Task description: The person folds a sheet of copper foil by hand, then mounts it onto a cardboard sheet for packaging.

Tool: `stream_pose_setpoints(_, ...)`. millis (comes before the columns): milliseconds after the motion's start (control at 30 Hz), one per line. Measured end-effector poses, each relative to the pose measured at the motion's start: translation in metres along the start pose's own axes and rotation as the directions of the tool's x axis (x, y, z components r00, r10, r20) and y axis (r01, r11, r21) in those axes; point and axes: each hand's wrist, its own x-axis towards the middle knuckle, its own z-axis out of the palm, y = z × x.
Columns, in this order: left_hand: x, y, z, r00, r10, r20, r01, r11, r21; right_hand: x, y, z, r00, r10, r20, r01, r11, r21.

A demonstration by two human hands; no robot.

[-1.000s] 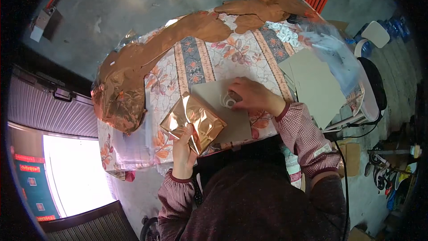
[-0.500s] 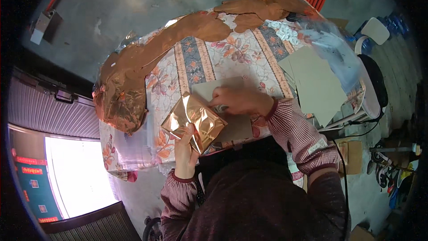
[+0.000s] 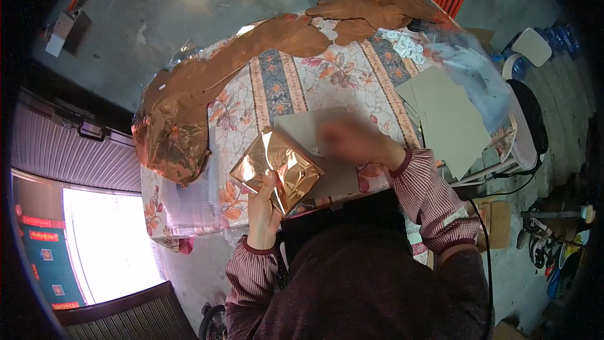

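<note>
Foil wrapping well along, centre frame.
Left hand [image 3: 263,204] grips the foil-covered packet [image 3: 275,169], mostly wrapped; right hand [image 3: 352,140] blurred over the grey card [image 3: 308,129], its grip unreadable.

Daylight is soft and even over the table [image 3: 352,82], foil wrap [image 3: 277,167] throwing coppery glare, right hand [image 3: 349,138] smeared by motion blur, bright panel [image 3: 107,245] blown out lower left, fisheye edges bending into black
</note>
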Motion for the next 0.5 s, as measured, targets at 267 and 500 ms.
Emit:
stream_pose_setpoints(267, 0.0, -0.005, 0.01, 0.995, 0.065, -0.069, -0.061, 0.996, 0.064, -0.001, 0.008, 0.014, 0.991, -0.059, -0.117, 0.05, 0.995, -0.085)
stream_pose_setpoints(500, -0.001, 0.0, 0.008, 0.998, 0.033, -0.06, -0.033, 0.999, 0.007, -0.011, -0.016, 0.014, 0.964, 0.073, -0.254, -0.066, 0.997, 0.036)
